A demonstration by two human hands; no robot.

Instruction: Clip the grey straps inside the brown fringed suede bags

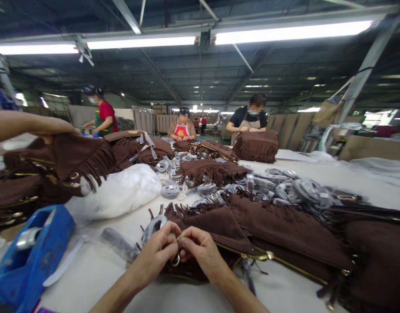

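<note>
Two pinches: left hand (162, 244) and right hand (199, 245), fingers closed on metal fitting (178, 239), ring (177, 262) below them; best steady bag (217, 225).

From over here I see a bare left hand (161, 248) and a bare right hand (201, 248), with uncovered wrists (140, 270) and tapering forearms (119, 290), bare as far as my view reaches.
</note>
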